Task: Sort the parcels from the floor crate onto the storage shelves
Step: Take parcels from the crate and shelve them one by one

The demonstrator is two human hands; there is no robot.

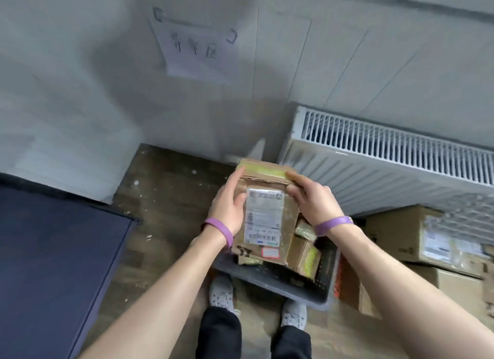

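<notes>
At 5 o'clock I see the grey plastic floor crate [270,279], holding smaller taped parcels [304,254]. Above it, centre frame, the brown cardboard parcel with white shipping label [264,217] faces upward, probably for reading. Left hand [227,206] and right hand [312,201] have fingers clamped on its opposite edges.

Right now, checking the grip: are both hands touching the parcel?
Touching. Head view shows left hand and right hand clasping the parcel sides.

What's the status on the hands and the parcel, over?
Left hand and right hand both gripping brown cardboard parcel with white label. Held above grey floor crate, more parcels inside. No shelf in view.
</notes>
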